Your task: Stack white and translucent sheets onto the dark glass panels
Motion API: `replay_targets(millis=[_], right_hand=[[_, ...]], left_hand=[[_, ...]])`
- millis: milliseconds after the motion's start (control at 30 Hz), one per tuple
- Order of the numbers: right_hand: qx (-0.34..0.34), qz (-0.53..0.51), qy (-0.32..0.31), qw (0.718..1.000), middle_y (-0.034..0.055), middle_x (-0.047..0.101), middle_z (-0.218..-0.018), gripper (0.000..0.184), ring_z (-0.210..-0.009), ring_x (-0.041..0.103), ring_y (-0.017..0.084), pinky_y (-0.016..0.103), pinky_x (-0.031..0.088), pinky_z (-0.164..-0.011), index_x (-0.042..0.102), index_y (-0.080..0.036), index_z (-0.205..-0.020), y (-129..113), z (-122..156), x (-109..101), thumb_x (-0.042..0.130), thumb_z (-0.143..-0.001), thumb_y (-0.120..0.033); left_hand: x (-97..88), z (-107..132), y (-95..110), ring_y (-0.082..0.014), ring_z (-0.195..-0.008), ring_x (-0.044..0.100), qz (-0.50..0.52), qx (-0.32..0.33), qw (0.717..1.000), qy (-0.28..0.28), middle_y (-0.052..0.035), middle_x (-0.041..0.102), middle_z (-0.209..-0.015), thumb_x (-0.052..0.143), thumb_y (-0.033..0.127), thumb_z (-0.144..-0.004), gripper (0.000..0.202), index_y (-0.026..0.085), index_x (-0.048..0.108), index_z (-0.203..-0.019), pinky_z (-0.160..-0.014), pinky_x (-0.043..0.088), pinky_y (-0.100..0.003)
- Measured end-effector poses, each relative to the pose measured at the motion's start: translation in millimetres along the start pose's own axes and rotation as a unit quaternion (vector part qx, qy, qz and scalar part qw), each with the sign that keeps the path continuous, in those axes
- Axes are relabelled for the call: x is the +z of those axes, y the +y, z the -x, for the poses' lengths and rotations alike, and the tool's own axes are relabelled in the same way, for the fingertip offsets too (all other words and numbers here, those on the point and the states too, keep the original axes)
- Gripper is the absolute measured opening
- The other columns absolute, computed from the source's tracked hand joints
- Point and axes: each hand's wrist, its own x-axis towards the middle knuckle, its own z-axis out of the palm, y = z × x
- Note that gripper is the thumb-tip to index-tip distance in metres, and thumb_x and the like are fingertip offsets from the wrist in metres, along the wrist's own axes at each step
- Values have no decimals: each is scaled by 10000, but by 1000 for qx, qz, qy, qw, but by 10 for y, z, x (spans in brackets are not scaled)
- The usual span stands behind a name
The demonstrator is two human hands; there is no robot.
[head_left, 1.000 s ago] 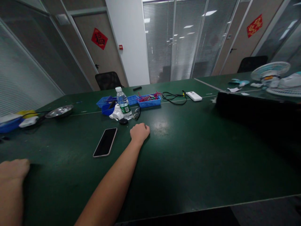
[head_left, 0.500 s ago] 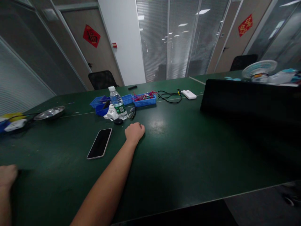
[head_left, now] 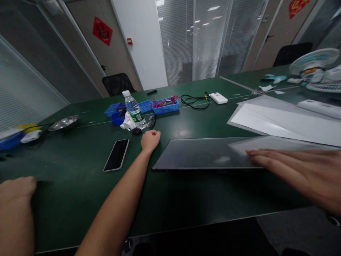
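My right hand [head_left: 150, 140] rests on the green table as a closed fist, with nothing seen in it. At the left edge, my left hand [head_left: 20, 186] also lies on the table with its fingers curled under; no object shows there. Between my hands lies a smartphone [head_left: 116, 155] with a dark screen. Just beyond my right fist are a round black object [head_left: 136, 131], glasses [head_left: 151, 121] and a water bottle [head_left: 136, 113]. To its right, a thin glossy grey panel [head_left: 197, 153] is tilted, with another person's hand [head_left: 290, 165] flat against it.
Blue trays [head_left: 166, 106], one with red wires, stand behind the bottle. Farther right are a black cable [head_left: 195, 102], a white device [head_left: 218, 98], white sheets [head_left: 271, 119] and a fan [head_left: 315, 62]. A metal dish [head_left: 64, 123] lies at left.
The panel, upright and black before, has swung down and left, showing its grey face. Another person's hand has come in from the right. My hands stay on the table; the view has shifted.
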Motion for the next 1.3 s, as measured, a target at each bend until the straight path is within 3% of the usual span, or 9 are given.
replay_targets(millis=[67, 167, 333, 500, 667, 800, 933, 1133, 1300], right_hand=[[-95, 17, -9, 995, 44, 670, -1510, 831, -1136, 772, 310, 470, 707, -757, 285, -388, -1772, -70, -206, 172, 455, -981, -199], [-162, 23, -20, 986, 84, 651, -1537, 719, -1199, 754, 317, 451, 688, -825, 459, -301, -1697, -172, -383, 460, 504, -993, -163], [-196, 23, -25, 980, 157, 715, -1435, 476, -1204, 742, 342, 463, 651, -877, 709, -157, -1406, -255, -444, 1028, 546, -1086, -470], [-177, -41, -42, 982, 116, 772, -1298, 428, -1078, 743, 259, 406, 603, -897, 735, -188, -1347, 247, -734, 1371, 534, -1100, -473], [82, 21, -54, 995, 261, 661, -1447, 564, -1319, 613, 348, 503, 459, -1128, 718, -62, -1379, 1399, -919, 1635, 404, -1131, -459], [374, 74, -46, 923, 322, 472, -1631, 746, -1566, 334, 428, 647, 256, -1230, 596, -39, -1541, 2041, -655, 1916, 321, -1107, -579], [514, 33, -128, 847, 280, 303, -1755, 925, -1627, 139, 495, 786, 28, -1194, 532, -126, -1640, 2294, -308, 2043, 233, -1054, -776], [600, 55, -110, 791, 264, 106, -1815, 1091, -1634, -104, 522, 781, -171, -1145, 377, -127, -1735, 2432, -87, 1964, 182, -992, -901], [643, -5, -104, 759, 322, 89, -1795, 1134, -1627, -69, 542, 802, -96, -1133, 344, -126, -1748, 2449, -62, 1922, 228, -960, -934]], left_hand=[[-33, -67, -76, -199, -655, 608, 66, 9, 998, -4, -12, 599, -623, 558, 433, -904, 325, 222, 639, -671, -641, 420, -285], [-85, -145, -164, -150, -493, 432, 150, 12, 988, -17, 37, 421, -517, 521, 450, -908, 323, 232, 557, -672, -525, 344, -272], [-119, -185, -218, -127, -427, 296, 208, 20, 977, -45, 69, 331, -496, 480, 457, -917, 311, 263, 455, -676, -464, 284, -269], [-90, -150, -224, -133, -479, 344, 166, 52, 984, -41, 55, 355, -520, 445, 440, -951, 351, 254, 442, -653, -528, 310, -268], [-61, -11, -118, -173, -609, 498, 43, 108, 992, -44, 16, 501, -567, 605, 417, -904, 373, 233, 518, -591, -628, 307, -293], [-37, 42, -53, -206, -632, 553, -52, 133, 989, -37, -14, 612, -613, 634, 406, -910, 341, 244, 592, -613, -644, 285, -315], [-18, -20, -93, -216, -654, 596, -93, 153, 984, -18, -29, 660, -664, 594, 424, -953, 341, 248, 625, -663, -662, 320, -317], [-26, -77, -181, -193, -639, 575, -83, 171, 982, -4, -1, 596, -619, 548, 467, -967, 375, 242, 589, -668, -666, 363, -300], [-25, -81, -202, -174, -620, 548, -58, 170, 984, 7, 15, 552, -601, 522, 474, -955, 389, 236, 562, -650, -665, 379, -286]])
